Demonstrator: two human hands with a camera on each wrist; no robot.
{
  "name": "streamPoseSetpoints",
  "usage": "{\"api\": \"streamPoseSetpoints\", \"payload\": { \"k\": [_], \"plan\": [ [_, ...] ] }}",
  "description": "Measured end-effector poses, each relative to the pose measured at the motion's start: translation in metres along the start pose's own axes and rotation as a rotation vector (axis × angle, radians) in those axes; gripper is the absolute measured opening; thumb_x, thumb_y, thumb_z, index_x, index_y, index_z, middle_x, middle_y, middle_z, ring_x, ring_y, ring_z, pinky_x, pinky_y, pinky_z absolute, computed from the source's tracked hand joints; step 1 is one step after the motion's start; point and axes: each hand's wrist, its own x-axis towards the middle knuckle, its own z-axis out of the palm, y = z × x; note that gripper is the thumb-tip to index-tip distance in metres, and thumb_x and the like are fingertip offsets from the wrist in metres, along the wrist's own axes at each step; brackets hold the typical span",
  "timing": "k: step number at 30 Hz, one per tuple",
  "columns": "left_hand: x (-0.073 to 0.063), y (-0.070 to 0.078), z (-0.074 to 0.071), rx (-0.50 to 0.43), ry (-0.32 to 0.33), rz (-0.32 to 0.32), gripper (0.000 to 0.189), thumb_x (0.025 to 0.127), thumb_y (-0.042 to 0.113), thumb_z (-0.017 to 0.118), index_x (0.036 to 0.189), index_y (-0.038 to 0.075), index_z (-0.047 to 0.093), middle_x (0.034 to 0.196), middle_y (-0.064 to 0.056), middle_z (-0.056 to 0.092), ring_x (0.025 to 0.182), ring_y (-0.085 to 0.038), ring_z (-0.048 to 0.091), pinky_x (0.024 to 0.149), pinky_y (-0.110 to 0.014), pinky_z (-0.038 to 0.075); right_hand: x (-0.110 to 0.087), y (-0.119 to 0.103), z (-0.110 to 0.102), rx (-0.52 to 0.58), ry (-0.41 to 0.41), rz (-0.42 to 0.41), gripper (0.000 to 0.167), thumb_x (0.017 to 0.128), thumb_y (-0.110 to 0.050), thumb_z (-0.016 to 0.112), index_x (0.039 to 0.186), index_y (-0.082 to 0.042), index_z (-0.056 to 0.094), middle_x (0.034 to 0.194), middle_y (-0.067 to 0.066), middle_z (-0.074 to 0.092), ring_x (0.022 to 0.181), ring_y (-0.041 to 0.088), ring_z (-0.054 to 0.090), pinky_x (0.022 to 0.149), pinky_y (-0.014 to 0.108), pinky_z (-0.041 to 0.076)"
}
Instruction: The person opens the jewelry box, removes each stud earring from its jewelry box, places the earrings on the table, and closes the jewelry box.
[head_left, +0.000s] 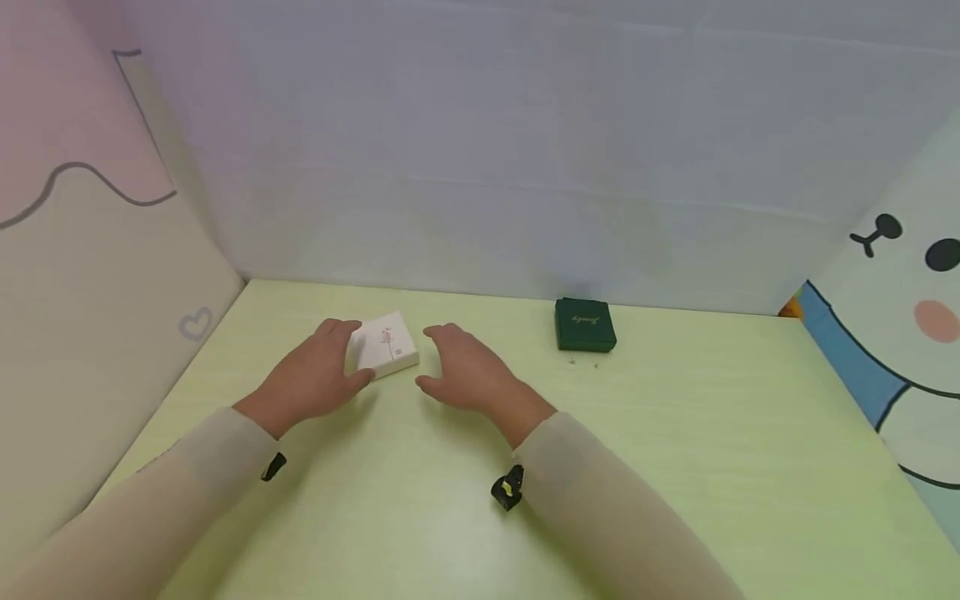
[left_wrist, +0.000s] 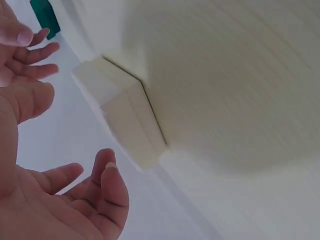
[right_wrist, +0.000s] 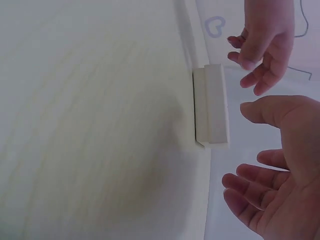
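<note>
A small white box [head_left: 392, 343] with a pink flower print on its lid lies on the table between the two hands. At its left side the left hand [head_left: 311, 372] is held over the table, thumb and fingers spread around that edge in the head view. The left wrist view shows a gap between this hand's fingers and the box [left_wrist: 132, 117]. To the right of the box hovers the right hand [head_left: 474, 372], its thumb and fingers apart and bent a little toward it. Nothing is in either palm, as the right wrist view shows for the right hand [right_wrist: 280, 185].
A dark green box [head_left: 585, 327] with gold lettering stands near the table's back edge, right of the hands. Pale cloth [head_left: 487, 167] hangs behind the light wooden table [head_left: 712, 433]. Printed panels with cartoon drawings flank it left and right.
</note>
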Motion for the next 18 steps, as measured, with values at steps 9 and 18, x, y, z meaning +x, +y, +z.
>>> {"api": "streamPoseSetpoints", "payload": {
  "k": [9, 18],
  "plan": [
    [0.011, -0.02, -0.004, -0.138, -0.102, -0.104, 0.104, 0.092, 0.045, 0.074, 0.159, -0.008, 0.014, 0.157, -0.034, 0.021, 0.138, -0.049, 0.038, 0.112, -0.065, 0.033, 0.021, -0.017, 0.006, -0.138, -0.003, 0.019, 0.079, 0.097, -0.04, 0.069, 0.159, -0.006, 0.033, 0.149, 0.01, 0.047, 0.131, 0.023, 0.051, 0.11, 0.036, 0.043],
    [0.022, -0.025, 0.012, -0.13, -0.124, -0.129, 0.117, 0.085, 0.044, 0.083, 0.159, -0.008, 0.008, 0.156, -0.032, 0.021, 0.124, -0.041, 0.045, 0.107, -0.061, 0.041, 0.04, -0.008, 0.005, -0.009, -0.083, 0.056, 0.086, 0.094, -0.037, 0.075, 0.162, -0.009, 0.029, 0.156, 0.011, 0.04, 0.137, 0.023, 0.045, 0.115, 0.037, 0.037]
  ]
}}
